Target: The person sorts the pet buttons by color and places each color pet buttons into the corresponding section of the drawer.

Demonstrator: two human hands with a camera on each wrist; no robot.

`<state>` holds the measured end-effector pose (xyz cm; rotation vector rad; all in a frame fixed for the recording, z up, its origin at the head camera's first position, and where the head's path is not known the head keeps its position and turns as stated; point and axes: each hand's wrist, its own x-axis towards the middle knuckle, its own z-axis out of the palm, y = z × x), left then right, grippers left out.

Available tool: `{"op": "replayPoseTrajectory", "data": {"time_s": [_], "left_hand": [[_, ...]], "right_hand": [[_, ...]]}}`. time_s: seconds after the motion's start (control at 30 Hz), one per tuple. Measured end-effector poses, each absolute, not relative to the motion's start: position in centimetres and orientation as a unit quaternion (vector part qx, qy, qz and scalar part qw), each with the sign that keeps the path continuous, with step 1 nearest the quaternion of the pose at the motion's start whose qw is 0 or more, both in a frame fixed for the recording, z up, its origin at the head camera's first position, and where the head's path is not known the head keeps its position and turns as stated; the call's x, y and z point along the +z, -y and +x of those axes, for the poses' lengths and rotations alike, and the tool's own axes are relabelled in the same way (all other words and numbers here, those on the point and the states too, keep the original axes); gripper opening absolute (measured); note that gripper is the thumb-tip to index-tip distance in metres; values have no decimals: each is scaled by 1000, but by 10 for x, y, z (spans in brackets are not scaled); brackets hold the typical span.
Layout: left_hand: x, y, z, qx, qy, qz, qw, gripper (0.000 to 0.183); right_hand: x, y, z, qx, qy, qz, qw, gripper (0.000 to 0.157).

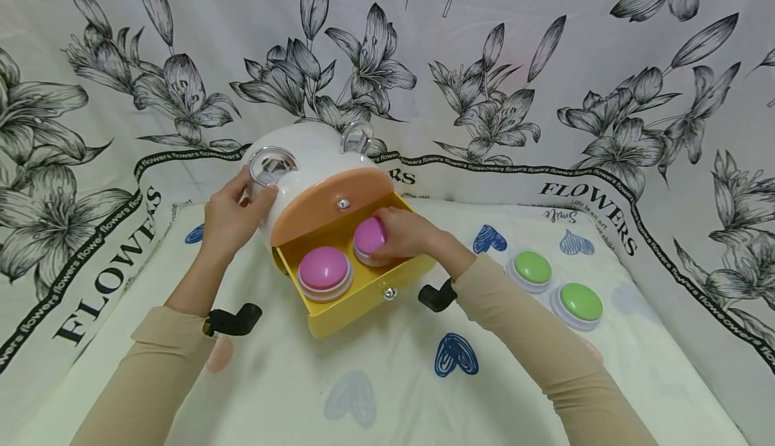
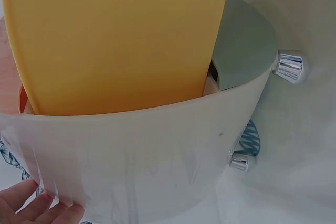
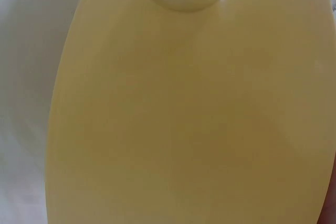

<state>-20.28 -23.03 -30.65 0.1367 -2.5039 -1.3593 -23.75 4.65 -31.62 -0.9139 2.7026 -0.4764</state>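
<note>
A white rounded drawer box (image 1: 311, 146) with silver-lined round eyes stands tilted near the back of the table. Its orange upper drawer (image 1: 315, 205) is closed, while the yellow lower drawer (image 1: 357, 308) is pulled out. Two round push buttons with pink domes are inside the yellow drawer. My left hand (image 1: 233, 214) grips the box's left side, thumb in front just under one eye. Reaching into the drawer, my right hand (image 1: 404, 232) holds the right pink button (image 1: 367, 239) between thumb and fingers. The other pink button (image 1: 323, 269) sits at the drawer's left end.
Two push buttons with green domes, one nearer the back (image 1: 533, 268) and one nearer me (image 1: 580, 302), lie on the heart-print cloth (image 1: 351, 399) to the right. A flower-print curtain (image 1: 484, 96) hangs behind the table.
</note>
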Motion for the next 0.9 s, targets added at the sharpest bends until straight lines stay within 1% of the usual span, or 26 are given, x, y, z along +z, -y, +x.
{"op": "replayPoseTrajectory", "data": {"time_s": [0.23, 0.43, 0.53, 0.67, 0.73, 0.83, 0.9], "left_hand": [[-306, 231, -204, -474, 867, 51, 144, 68], [-306, 231, -205, -475, 866, 49, 146, 68], [-306, 231, -204, -475, 866, 50, 147, 68], [-307, 231, -205, -473, 867, 50, 149, 67], [-307, 231, -205, -473, 867, 48, 149, 67], [-307, 230, -205, -473, 867, 48, 149, 67], [-307, 230, -205, -472, 868, 48, 148, 66]], "right_hand": [[-315, -47, -238, -144, -931, -302, 148, 63], [-313, -47, -238, -124, -929, -301, 174, 58], [-313, -46, -237, -119, -930, -299, 179, 59], [-311, -47, -237, -126, -928, -305, 174, 61], [-310, -48, -236, -131, -928, -307, 166, 58], [-307, -51, -235, -149, -926, -315, 144, 56], [-305, -53, -234, -157, -924, -326, 120, 56]]}}
